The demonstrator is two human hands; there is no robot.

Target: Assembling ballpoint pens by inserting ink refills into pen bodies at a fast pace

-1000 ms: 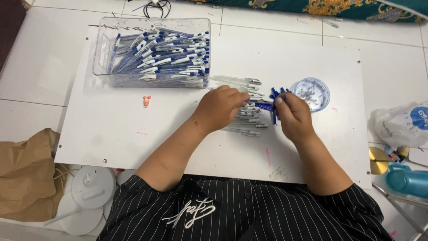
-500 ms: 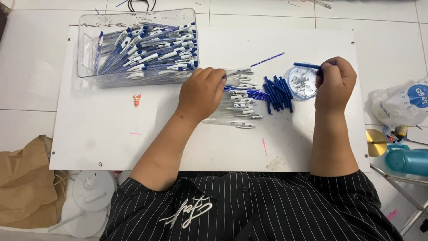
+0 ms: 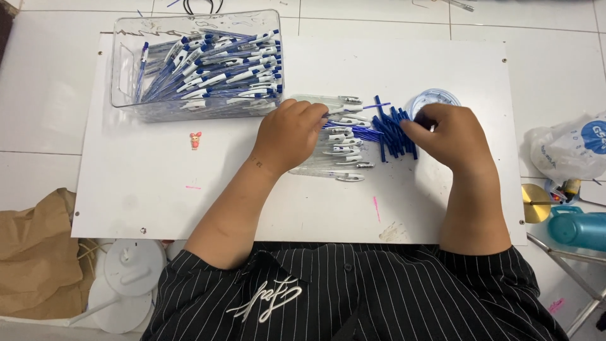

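2 bare hands work over a white board [image 3: 158, 189]. The left hand [image 3: 291, 134] lies palm down on a row of clear barrels [image 3: 338, 142] at the board's middle, fingers curled together, their tips pinching a barrel end. The right hand [image 3: 449, 136] rests just right of it, fingers bent and bunched over a fan of blue refills [image 3: 390, 129]; whether they grip one I cannot tell. A small round dish [image 3: 435, 98] sits just behind that hand. A clear bin [image 3: 126, 69] of finished pens [image 3: 214, 63] stands at the board's far left corner
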